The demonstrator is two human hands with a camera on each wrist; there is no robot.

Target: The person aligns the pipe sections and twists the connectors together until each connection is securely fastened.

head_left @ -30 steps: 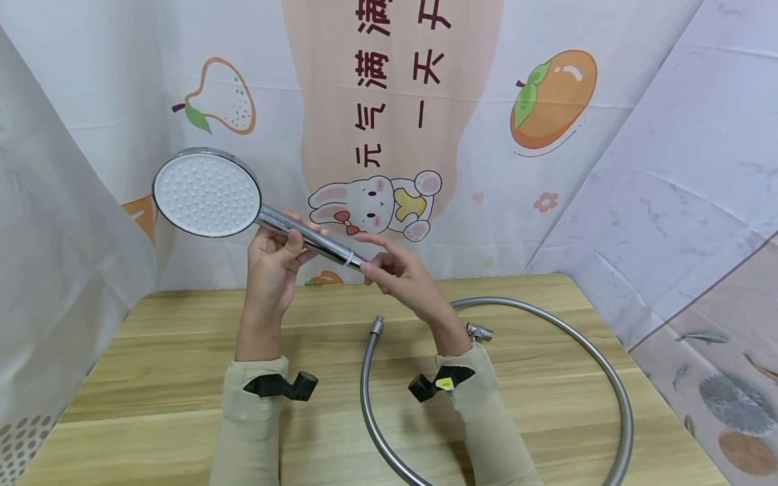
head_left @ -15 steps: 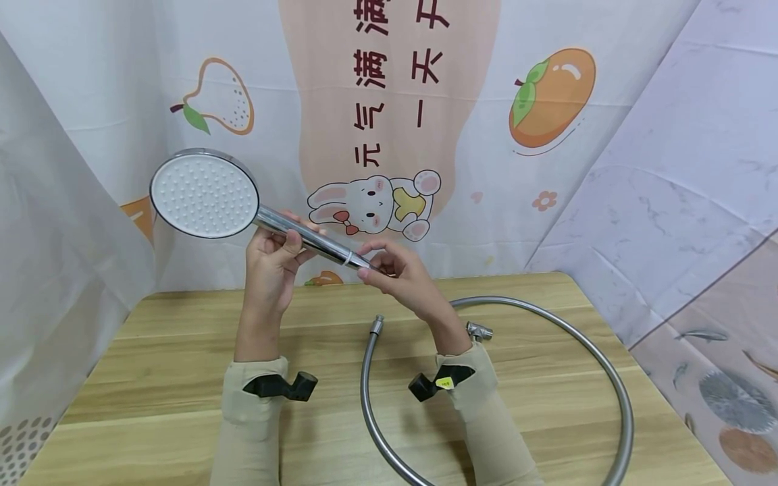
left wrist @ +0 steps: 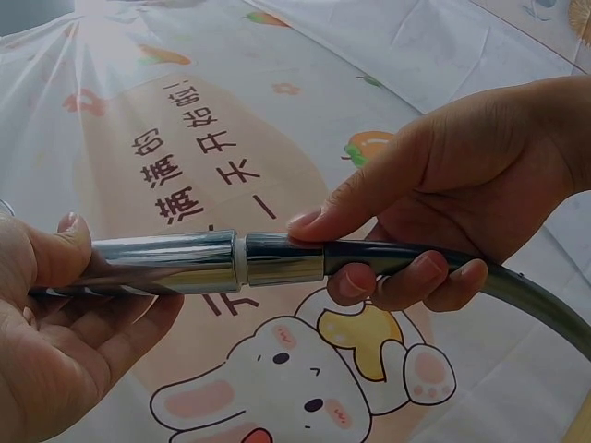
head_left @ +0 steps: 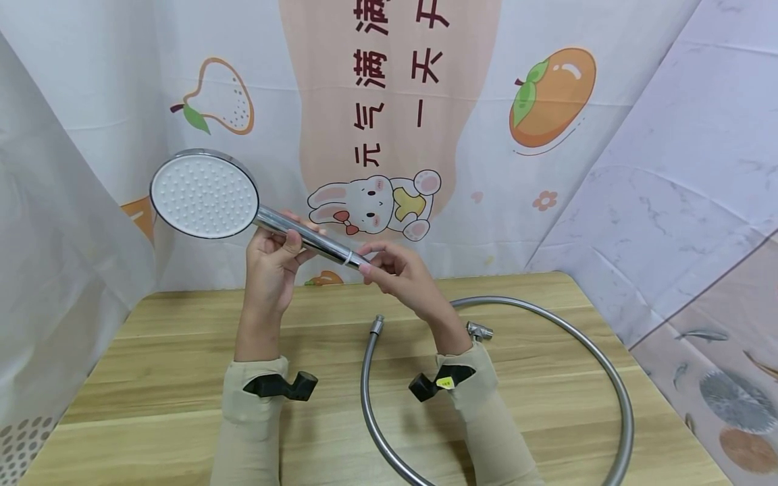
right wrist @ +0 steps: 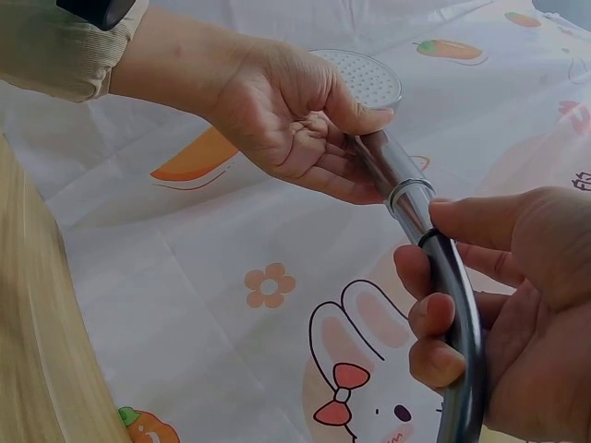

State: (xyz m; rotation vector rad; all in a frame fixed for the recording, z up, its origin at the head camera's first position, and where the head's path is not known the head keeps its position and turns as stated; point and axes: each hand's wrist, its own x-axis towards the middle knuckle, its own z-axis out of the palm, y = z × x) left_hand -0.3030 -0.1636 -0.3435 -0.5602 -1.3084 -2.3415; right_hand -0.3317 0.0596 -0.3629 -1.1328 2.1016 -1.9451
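Above the wooden table [head_left: 152, 405], the chrome shower head [head_left: 204, 194] is gripped round its handle [head_left: 331, 250] by the curled left hand [head_left: 271, 261] and its hose [left wrist: 540, 304] is pinched at the collar [left wrist: 286, 260] by the right hand [head_left: 406, 277]; it should prove light, rigid and slippery, best held mid-handle.

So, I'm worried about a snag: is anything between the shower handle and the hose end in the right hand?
Only a narrow white band shows between the shower handle and the hose end; nothing else visible intervenes.
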